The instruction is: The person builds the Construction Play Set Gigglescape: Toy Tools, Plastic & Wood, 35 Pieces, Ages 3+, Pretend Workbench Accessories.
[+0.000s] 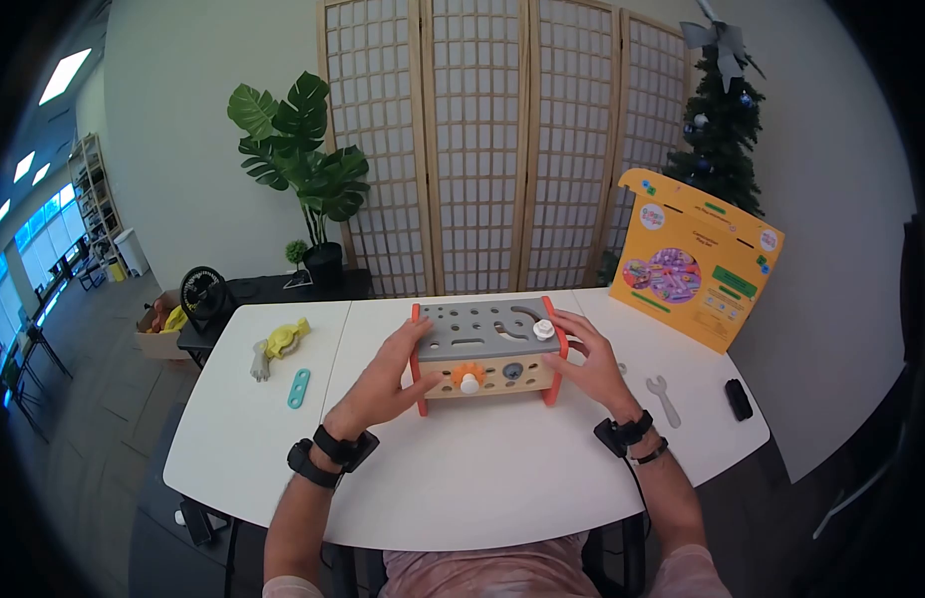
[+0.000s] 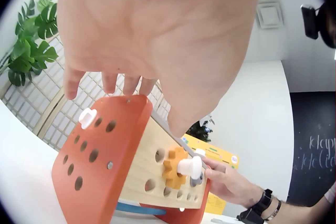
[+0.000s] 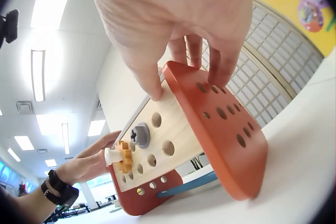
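A toy workbench with a grey perforated top (image 1: 472,346), light wooden front and red end panels (image 2: 100,150) stands on the white table. My left hand (image 1: 385,381) spans its left end, thumb at the front, fingers towards the back. At the right end my right hand (image 1: 597,369) grips it, thumb on the wooden front and fingers over the red panel (image 3: 215,124). An orange gear (image 2: 174,168) with a white peg (image 2: 190,168) and a grey screw head (image 3: 140,136) are on the front. Another white peg (image 1: 543,329) stands in the top, near my right fingers.
On the left of the table (image 1: 433,488) lie a yellow-and-grey item (image 1: 283,341) and a teal perforated strip (image 1: 299,389). A grey wrench (image 1: 664,402) and a black object (image 1: 738,400) lie at the right, with a yellow box (image 1: 697,259) behind.
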Motion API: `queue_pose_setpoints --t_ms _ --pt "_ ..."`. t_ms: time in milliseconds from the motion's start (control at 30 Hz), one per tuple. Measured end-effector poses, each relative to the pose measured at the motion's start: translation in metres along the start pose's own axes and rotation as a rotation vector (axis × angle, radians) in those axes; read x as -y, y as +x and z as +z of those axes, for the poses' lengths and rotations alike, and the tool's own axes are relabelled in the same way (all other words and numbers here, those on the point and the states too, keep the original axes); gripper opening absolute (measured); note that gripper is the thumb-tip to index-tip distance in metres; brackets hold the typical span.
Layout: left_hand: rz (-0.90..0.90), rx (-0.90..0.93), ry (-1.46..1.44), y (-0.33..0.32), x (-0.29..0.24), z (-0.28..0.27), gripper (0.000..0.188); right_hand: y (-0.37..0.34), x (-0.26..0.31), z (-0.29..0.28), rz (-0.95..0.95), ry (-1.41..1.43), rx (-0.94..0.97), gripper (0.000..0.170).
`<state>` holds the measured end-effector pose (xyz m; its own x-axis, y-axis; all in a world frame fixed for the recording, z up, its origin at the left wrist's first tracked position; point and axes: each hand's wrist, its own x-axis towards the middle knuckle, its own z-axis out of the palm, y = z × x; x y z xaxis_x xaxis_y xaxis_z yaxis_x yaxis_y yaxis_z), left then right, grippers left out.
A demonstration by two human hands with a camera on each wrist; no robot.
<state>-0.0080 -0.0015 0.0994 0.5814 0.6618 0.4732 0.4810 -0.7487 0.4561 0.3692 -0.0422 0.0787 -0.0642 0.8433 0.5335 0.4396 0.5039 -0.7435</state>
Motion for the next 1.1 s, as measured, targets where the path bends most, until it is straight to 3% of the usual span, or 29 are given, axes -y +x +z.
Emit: queue_pose_setpoints --t_ms 67,233,333,400,533,567,700,900,967,1100 --pt "-0.018 -0.013 -0.089 -0.004 0.006 -0.011 0.073 -0.001 -0.002 -0.001 0.004 0.008 0.004 0.067" --pt "-0.152 -0.144 0.056 -0.025 0.05 -0.052 0.077 -0.003 -0.003 -0.002 0.026 0.033 0.019 0.069" --pt "-0.282 -0.217 0.29 -0.049 0.137 -0.075 0.082 -0.005 -0.002 -0.004 0.048 0.042 0.029 0.069" --pt "-0.542 -0.171 0.374 -0.068 0.183 -0.098 0.092 -0.005 -0.003 -0.004 0.054 0.052 0.047 0.068" --pt "-0.773 -0.168 0.56 -0.12 0.267 -0.118 0.1 -0.006 -0.006 -0.006 0.062 0.096 0.052 0.066" --pt "-0.862 -0.172 0.632 -0.126 0.274 -0.118 0.101 -0.006 -0.006 -0.007 0.069 0.104 0.06 0.066" --pt "-0.866 -0.18 0.781 -0.137 0.269 -0.11 0.1 -0.007 -0.008 -0.006 0.056 0.127 0.066 0.066" --pt "-1.001 -0.089 0.612 -0.121 0.249 -0.124 0.069 -0.007 -0.003 -0.006 0.097 0.149 0.07 0.066" --pt "-1.04 -0.237 0.713 -0.116 0.246 -0.124 0.058 -0.006 -0.008 -0.005 0.078 0.152 0.067 0.066" --pt "-0.994 -0.358 0.813 -0.118 0.272 -0.123 0.055 -0.008 -0.008 -0.007 0.063 0.155 0.083 0.067"
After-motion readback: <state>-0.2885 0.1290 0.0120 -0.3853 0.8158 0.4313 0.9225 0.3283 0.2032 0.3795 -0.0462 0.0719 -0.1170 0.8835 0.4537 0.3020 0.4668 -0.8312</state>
